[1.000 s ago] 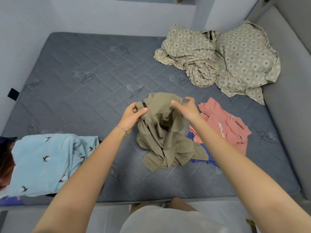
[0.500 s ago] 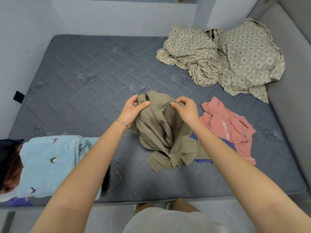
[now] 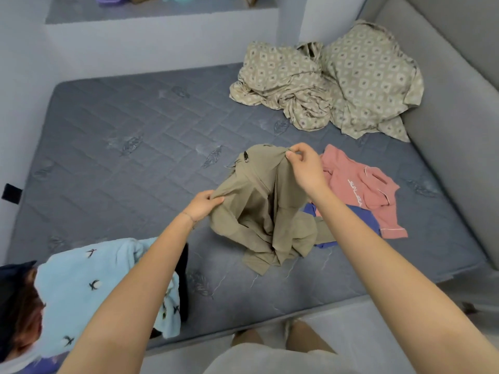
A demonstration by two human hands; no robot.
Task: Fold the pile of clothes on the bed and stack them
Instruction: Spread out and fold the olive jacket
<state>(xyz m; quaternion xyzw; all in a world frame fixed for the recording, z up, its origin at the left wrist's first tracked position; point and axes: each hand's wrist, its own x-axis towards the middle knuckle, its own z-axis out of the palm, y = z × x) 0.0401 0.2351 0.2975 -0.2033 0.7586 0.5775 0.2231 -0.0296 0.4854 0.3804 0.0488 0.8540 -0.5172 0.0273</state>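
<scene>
I find the olive garment (image 3: 259,211) pinched by my right hand (image 3: 305,171) at its far, raised edge and my left hand (image 3: 202,206) nearer, lower.

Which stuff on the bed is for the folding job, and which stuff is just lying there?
For the job: olive garment, pinched by the left hand and right hand; pink top; blue garment partly under it; light blue bird-print cloth, probably on the stack.
Just lying about, probably: crumpled patterned bedding; black tab beside the mattress.
</scene>
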